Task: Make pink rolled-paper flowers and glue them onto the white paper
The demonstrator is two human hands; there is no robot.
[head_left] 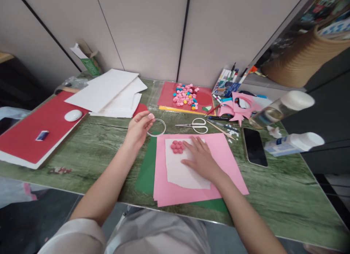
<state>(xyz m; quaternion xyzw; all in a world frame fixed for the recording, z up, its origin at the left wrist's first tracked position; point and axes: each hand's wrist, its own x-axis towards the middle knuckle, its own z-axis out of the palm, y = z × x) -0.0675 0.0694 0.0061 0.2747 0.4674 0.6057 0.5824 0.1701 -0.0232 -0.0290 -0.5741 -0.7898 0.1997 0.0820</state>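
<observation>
My left hand is closed in a pinch, with a narrow white ring, apparently a thin roll of tape, at its fingertips. My right hand lies flat with fingers spread on a torn-edged white sheet. Just left of its fingertips, a flower-shaped cluster of pinkish-red coils sits on that sheet. Pink paper lies beneath the white sheet, and green paper is under the pink. White-handled scissors rest beyond the papers.
Behind are a red pack topped with pink, blue and yellow pieces, and white sheets. On the right stand two bottles near a phone and pink scraps. A red board lies left, carrying a white mouse.
</observation>
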